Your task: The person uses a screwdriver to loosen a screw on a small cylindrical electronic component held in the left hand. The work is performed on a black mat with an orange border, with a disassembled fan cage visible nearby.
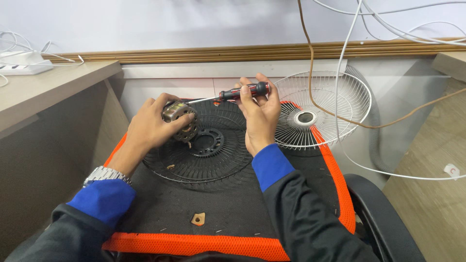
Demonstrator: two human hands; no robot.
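On the far left, a white power strip (22, 63) with cables lies on the beige desk (53, 82). Your left hand (153, 127) has its fingers closed around the round metal fan motor (179, 119), holding it above the black wire fan grille (204, 155) that rests on the black seat with the orange mesh border (194, 245). A small tan flat piece (197, 219) lies on the seat, near you. Your right hand (259, 116) grips the red and black handle of the screwdriver (242, 92); its metal shaft points left and its tip meets the motor. More to the right, a white wire fan grille (323, 109) leans behind, and brown and white cables (340, 87) hang across it.
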